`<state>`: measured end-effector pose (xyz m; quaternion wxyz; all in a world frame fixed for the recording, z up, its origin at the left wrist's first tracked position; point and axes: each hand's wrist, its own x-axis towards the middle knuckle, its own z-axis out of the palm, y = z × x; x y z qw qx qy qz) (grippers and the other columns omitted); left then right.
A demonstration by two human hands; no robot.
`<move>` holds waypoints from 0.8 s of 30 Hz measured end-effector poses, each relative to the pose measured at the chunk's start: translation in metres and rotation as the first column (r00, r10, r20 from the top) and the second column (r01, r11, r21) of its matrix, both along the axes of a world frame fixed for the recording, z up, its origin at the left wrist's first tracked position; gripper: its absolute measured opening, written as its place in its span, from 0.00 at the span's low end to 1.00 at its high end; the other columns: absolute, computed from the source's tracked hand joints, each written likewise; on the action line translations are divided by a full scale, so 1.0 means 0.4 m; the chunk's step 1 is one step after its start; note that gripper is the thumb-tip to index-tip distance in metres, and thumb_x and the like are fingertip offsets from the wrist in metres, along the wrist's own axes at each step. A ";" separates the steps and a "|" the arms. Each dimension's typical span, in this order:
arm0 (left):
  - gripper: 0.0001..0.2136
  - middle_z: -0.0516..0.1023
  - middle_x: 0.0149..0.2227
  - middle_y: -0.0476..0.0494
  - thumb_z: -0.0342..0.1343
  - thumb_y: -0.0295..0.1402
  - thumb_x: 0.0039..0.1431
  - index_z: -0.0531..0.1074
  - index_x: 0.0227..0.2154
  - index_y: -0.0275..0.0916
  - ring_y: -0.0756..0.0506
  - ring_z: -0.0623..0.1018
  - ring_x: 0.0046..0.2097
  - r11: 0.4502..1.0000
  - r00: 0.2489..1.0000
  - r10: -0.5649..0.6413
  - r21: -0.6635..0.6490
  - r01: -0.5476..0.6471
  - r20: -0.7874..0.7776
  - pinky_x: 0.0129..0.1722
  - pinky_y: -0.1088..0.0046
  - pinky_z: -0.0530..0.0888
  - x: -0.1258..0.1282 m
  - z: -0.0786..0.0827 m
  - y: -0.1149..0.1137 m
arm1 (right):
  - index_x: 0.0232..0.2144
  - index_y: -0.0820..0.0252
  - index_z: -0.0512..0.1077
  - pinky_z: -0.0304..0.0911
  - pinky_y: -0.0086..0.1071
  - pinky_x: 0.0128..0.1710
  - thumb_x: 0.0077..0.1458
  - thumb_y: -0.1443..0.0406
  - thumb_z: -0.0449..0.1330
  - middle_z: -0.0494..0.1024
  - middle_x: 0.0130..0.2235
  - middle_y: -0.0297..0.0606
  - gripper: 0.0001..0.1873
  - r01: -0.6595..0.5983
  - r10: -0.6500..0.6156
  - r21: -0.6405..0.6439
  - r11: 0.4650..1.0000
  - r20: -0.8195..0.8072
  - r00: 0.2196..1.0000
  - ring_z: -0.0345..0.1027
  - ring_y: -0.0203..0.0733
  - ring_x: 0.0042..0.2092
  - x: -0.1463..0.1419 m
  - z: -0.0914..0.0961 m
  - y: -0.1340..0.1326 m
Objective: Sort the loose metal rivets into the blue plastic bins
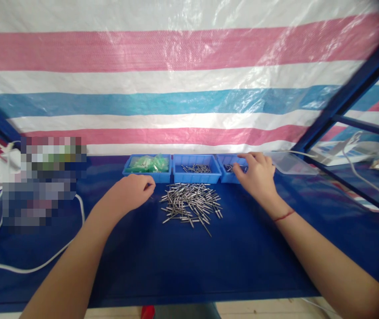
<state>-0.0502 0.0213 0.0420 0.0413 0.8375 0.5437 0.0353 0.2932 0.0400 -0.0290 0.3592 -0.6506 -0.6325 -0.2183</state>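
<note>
A heap of small metal pins (pixel 192 204) lies on the blue table cover, in front of three blue trays. My left hand (pixel 132 191) rests on the cloth just left of the heap, fingers curled in a loose pinch; a thin pin tip seems to show at its fingertips. My right hand (pixel 256 173) reaches over the right blue tray (pixel 228 173), fingers bent down onto its rim and the pins inside. A red string circles that wrist. The middle tray (pixel 197 176) holds a few pins. The left tray (pixel 147 170) holds green parts.
A clear plastic box (pixel 291 162) sits right of the trays. White cables (pixel 26 266) loop over the table's left side beside a blurred-out area. A striped tarp hangs behind, and blue frame bars (pixel 342 99) rise at the right. The table's front edge runs along the bottom.
</note>
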 end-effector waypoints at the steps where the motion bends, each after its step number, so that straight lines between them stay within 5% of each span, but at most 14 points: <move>1: 0.10 0.80 0.35 0.46 0.49 0.32 0.56 0.76 0.34 0.43 0.44 0.77 0.36 0.999 1.000 0.013 -0.033 -0.013 -0.015 0.33 0.72 0.67 -0.012 -0.007 0.005 | 0.43 0.59 0.73 0.58 0.45 0.39 0.54 0.60 0.56 0.72 0.42 0.48 0.16 -0.023 0.023 0.002 1.000 0.004 1.000 0.62 0.55 0.43 -0.005 -0.002 -0.002; 6: 0.14 0.80 0.37 0.46 0.52 0.28 0.51 0.75 0.40 0.47 0.43 0.77 0.38 0.996 0.996 0.077 -0.046 -0.079 -0.053 0.34 0.72 0.68 -0.052 -0.052 0.029 | 0.42 0.57 0.73 0.59 0.46 0.43 0.55 0.61 0.56 0.72 0.43 0.45 0.13 -0.216 0.216 -0.009 0.976 -0.005 0.976 0.62 0.54 0.45 -0.051 0.004 -0.028; 14: 0.04 0.79 0.30 0.47 0.55 0.28 0.50 0.74 0.25 0.41 0.45 0.76 0.34 0.984 0.997 0.055 -0.165 -0.063 -0.054 0.32 0.73 0.66 -0.043 -0.048 0.036 | 0.38 0.56 0.73 0.59 0.46 0.46 0.56 0.65 0.56 0.74 0.41 0.42 0.09 -0.528 0.527 -0.053 0.848 -0.039 0.849 0.63 0.50 0.45 -0.144 0.026 -0.094; 17: 0.06 0.78 0.32 0.48 0.52 0.32 0.55 0.73 0.28 0.40 0.46 0.76 0.35 0.963 0.987 -0.079 -0.247 0.112 0.138 0.34 0.74 0.67 -0.021 -0.018 0.025 | 0.36 0.56 0.73 0.61 0.44 0.46 0.56 0.66 0.56 0.75 0.39 0.41 0.06 -0.665 0.655 -0.073 0.743 -0.122 0.745 0.65 0.47 0.43 -0.180 0.029 -0.118; 20: 0.08 0.76 0.32 0.49 0.50 0.37 0.59 0.72 0.32 0.40 0.48 0.75 0.34 0.926 0.868 -0.200 -0.201 0.318 0.454 0.34 0.75 0.69 0.029 -0.008 0.003 | 0.35 0.56 0.73 0.63 0.41 0.44 0.56 0.65 0.57 0.76 0.37 0.39 0.04 -0.773 0.727 -0.072 0.631 -0.294 0.621 0.68 0.44 0.41 -0.211 0.027 -0.138; 24: 0.07 0.77 0.35 0.48 0.51 0.36 0.60 0.71 0.35 0.39 0.48 0.76 0.36 0.928 0.691 -0.166 -0.125 0.351 0.704 0.36 0.74 0.70 0.120 -0.050 -0.032 | 0.33 0.56 0.72 0.64 0.34 0.34 0.57 0.60 0.58 0.75 0.32 0.36 0.06 -0.797 0.663 -0.020 0.603 -0.544 0.515 0.68 0.39 0.34 -0.235 0.018 -0.152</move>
